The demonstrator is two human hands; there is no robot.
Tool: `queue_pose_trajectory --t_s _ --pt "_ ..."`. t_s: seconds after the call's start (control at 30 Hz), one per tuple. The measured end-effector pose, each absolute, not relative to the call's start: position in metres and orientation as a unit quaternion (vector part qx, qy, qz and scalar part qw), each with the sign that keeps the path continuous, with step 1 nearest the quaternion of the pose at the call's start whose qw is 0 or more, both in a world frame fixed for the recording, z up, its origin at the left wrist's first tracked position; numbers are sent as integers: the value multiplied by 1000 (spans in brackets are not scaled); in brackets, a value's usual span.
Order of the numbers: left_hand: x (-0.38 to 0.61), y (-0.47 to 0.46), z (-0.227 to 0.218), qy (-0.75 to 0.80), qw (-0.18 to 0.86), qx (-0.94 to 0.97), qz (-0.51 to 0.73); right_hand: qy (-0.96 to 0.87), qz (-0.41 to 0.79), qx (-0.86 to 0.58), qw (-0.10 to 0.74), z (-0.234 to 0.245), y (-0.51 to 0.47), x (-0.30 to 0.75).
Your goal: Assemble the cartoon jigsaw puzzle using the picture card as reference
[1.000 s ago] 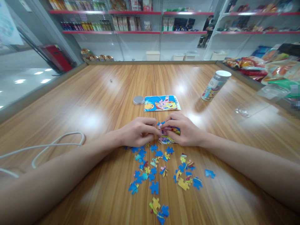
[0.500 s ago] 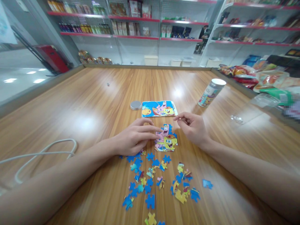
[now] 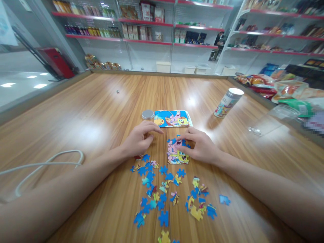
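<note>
A partly joined jigsaw puzzle [image 3: 174,157] with a pink starfish and a yellow sponge character lies mid-table. Over its upper right part is my right hand [image 3: 201,145], its thumb and forefinger apart and at the puzzle's surface; part of the puzzle is hidden beneath. To the left, my left hand [image 3: 139,140] hovers open with bent fingers and nothing in them. Behind both hands lies the picture card [image 3: 173,118] showing the same characters. Loose puzzle pieces [image 3: 163,218], mostly blue with some yellow, are scattered nearer to me.
A round metal lid [image 3: 147,114] is beside the card. The printed canister [image 3: 229,103] stands at the right, near a clear plastic container [image 3: 275,118]. A white cable [image 3: 48,165] lies at the left. Packaged goods [image 3: 291,86] are beyond the right edge; a person [image 3: 217,46] is far back.
My left hand has drawn back left from the puzzle, uncovering loose pieces. My right hand has moved left and down onto the puzzle. The view has shifted slightly.
</note>
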State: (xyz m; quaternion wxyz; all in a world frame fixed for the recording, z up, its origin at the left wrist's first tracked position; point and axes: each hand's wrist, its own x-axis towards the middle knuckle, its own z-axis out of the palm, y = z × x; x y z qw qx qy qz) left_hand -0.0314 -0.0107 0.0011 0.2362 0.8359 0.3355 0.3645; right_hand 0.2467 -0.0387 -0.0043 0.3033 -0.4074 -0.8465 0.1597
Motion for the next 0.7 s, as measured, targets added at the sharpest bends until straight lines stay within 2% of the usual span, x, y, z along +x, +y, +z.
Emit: queue_pose_trajectory --t_s 0.13,0.23,0.43,0.5,0.7 --pt "-33 -3 -3 375 310 792 370 -861 158 -397 275 0 -38 246" --pt "-35 -2 -2 341 310 812 358 -863 158 -397 271 0 -37 246" --pt "-49 -2 20 208 305 919 138 -865 159 -401 259 -1 -37 246" --pt "-52 -3 25 190 297 930 101 -865 158 -400 257 -2 -37 247" --pt "-48 -4 20 191 287 930 130 -868 162 -394 257 -1 -37 247"
